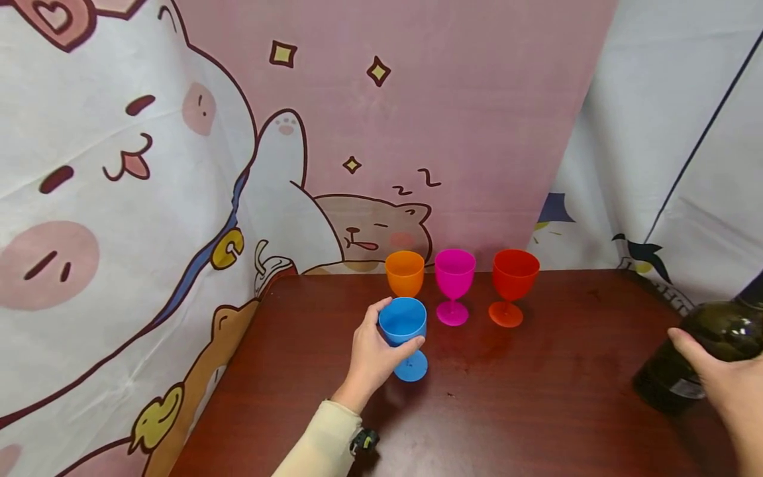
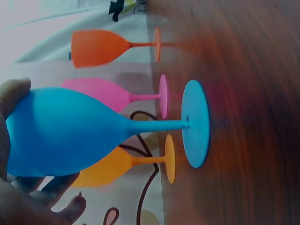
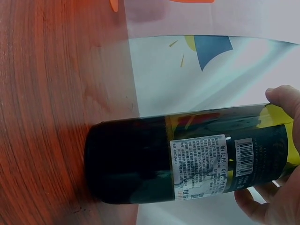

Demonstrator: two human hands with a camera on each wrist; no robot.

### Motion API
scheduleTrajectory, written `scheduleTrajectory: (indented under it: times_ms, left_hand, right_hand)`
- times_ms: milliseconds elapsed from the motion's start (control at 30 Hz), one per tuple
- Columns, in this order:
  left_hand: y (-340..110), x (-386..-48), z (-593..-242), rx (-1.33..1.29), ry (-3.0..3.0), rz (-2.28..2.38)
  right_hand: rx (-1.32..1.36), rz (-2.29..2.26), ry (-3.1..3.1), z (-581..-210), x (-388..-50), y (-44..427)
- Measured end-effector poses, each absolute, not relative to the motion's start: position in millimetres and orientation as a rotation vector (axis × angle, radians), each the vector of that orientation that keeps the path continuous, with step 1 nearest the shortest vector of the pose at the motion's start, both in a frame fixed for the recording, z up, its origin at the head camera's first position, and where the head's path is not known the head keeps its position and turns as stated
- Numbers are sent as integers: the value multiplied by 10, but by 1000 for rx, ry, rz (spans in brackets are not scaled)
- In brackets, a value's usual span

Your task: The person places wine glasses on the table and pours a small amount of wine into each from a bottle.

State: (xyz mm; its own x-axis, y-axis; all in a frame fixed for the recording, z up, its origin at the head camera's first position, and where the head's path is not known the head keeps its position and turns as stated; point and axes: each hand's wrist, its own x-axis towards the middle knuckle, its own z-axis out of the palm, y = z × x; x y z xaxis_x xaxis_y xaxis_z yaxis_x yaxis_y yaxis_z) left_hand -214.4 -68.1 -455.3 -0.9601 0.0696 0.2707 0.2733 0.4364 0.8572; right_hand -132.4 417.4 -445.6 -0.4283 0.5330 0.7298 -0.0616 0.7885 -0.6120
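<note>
My left hand [image 1: 375, 354] grips a blue plastic goblet [image 1: 404, 324] by its bowl, thumb on the near side and fingers round the far side. The goblet is upright; in the left wrist view its round foot [image 2: 196, 124] is at table level, though I cannot tell whether it touches. On the right, my right hand [image 1: 724, 387] holds a dark green wine bottle [image 1: 673, 371] round its upper body. A white printed label [image 3: 200, 166] shows on the bottle, with dark liquid in its lower part. The bottle's neck runs past the head view's right edge.
Behind the blue goblet stand an orange goblet [image 1: 405, 275], a pink goblet [image 1: 455, 278] and a red goblet [image 1: 515, 278], in a row near the back edge of the brown wooden table [image 1: 512, 404]. A cartoon-printed cloth [image 1: 477, 132] hangs behind and to the left.
</note>
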Motion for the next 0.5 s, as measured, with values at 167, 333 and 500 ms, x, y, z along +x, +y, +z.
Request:
scheduleTrajectory:
  times_ms: [167,333,500]
  left_hand:
    - [-663,-2135,-4580,-244,-2442,-1606]
    - [-646,-2143,-4596,-240,-2403,-1631]
    - [-651,-2143,-4609,-225,-2395,-1641]
  right_hand:
    - [-309,629,-1900,-4459,-1331,4160]
    - [-348,645,-1881,-4481,-1340,4133]
    - [-374,757,-1876,-4488,-1366,4142]
